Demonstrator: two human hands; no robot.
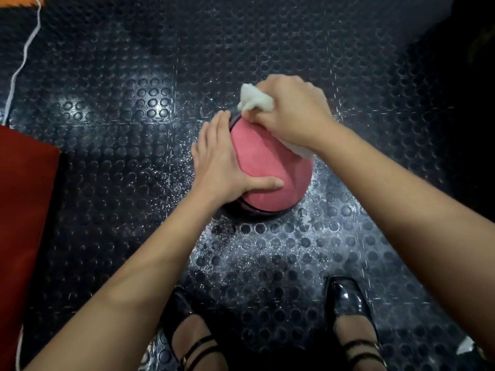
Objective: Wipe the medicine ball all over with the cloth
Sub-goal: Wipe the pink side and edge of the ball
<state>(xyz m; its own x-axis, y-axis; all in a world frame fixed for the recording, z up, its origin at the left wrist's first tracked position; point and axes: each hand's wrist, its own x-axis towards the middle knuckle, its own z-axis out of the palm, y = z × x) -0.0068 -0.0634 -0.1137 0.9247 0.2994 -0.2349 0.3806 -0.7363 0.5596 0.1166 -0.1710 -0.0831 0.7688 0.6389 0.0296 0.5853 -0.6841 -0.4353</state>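
On the studded rubber floor [107, 162], just ahead of the person's shoes [348, 298], the ball [267, 170] rests between both hands. It is pink, with dark seams visible at its near and far edges.

The left hand [222, 162] lies flat against the ball's left side. Its fingers are extended and held close together, pointing away from the person; the thumb is spread apart and pressed across the near face. This hand steadies the ball and grips nothing.

The right hand [292, 113] is closed around the white cloth [254, 99], bunched in the fist. One end of the cloth protrudes past the fingers at the far top of the ball; another end shows below the wrist on the right side. The hand presses the cloth onto the upper far-right surface.

Step in hand, as judged: wiping the top and far side, with the ball braced against rolling.

Not yet reachable: the underside in contact with the floor, and the area beneath the left palm.

The next move calls for continued strokes down the right side, then a partial roll of the ball by the left hand to expose unwiped surface. Light specks on the floor near the ball may transfer back to it when it is rolled.
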